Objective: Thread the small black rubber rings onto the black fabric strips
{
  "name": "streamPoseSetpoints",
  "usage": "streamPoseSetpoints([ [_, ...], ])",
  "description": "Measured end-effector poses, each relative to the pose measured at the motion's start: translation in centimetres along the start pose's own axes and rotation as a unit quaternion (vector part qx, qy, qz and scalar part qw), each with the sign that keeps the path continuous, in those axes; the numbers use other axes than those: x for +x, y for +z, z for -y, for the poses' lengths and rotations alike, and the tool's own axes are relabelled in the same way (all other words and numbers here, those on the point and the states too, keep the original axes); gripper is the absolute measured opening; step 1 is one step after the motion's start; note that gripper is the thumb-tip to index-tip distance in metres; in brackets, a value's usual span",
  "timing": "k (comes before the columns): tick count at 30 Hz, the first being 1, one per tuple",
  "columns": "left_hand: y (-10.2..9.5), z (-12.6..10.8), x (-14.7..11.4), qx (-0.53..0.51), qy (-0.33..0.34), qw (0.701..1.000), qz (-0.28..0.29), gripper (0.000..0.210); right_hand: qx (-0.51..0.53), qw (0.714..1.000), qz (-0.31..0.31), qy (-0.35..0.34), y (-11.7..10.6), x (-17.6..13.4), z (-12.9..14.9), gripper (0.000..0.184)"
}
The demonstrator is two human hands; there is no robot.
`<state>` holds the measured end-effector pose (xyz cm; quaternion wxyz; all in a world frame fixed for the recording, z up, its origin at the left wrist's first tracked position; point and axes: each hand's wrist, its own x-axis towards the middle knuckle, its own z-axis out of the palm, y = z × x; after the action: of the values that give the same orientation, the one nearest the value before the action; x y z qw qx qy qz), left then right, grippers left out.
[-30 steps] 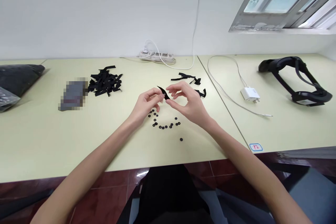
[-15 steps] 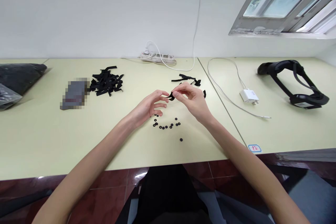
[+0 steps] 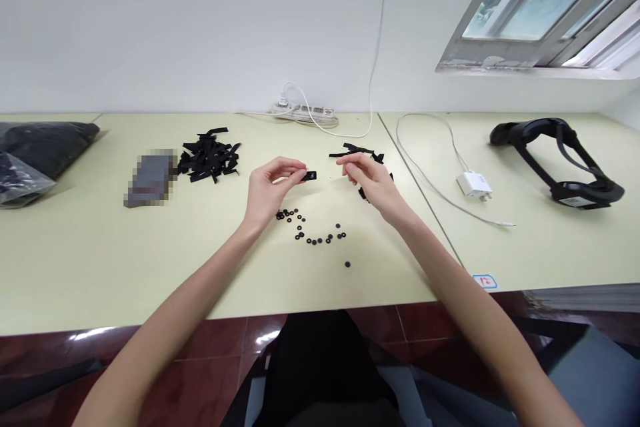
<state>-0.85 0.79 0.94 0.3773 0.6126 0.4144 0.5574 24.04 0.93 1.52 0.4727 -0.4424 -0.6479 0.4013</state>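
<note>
My left hand pinches a short black fabric strip with small white print on it between thumb and fingertips. To its right, my right hand hovers over the table with its index finger stretched out and nothing visible in its fingers. More black strips lie behind and beneath the right hand, which partly hides them. Below the hands, several small round black snap pieces are spread in a loose curve, some with pale centres. A cluster of them sits just under my left wrist.
A pile of black strips lies left, beside a pixelated grey object and a dark plastic bag. A power strip sits by the wall. At right are a white charger with its cable and a black headset.
My hands have moved apart. The black strip, earlier between both hands, is now in my left hand with its print showing. My right hand has let go of it.
</note>
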Motion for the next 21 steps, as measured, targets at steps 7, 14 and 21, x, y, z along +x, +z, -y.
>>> streamPoseSetpoints([
  [7, -2.5, 2.7, 2.6, 0.019, 0.007, 0.997, -0.070, 0.042, -0.126, 0.991, -0.032, 0.038, -3.0, 1.2, -2.2, 0.022],
  [14, -11.2, 10.7, 7.7, -0.051, 0.030, 0.966, -0.250, 0.059, -0.364, 0.930, -0.024, 0.037, -4.7, 1.4, -4.7, 0.016],
  [21, -12.1, 9.5, 7.8, 0.105, 0.091, 0.974, -0.181, 0.074, -0.346, 0.935, 0.079, 0.006, -5.9, 1.1, -4.5, 0.022],
])
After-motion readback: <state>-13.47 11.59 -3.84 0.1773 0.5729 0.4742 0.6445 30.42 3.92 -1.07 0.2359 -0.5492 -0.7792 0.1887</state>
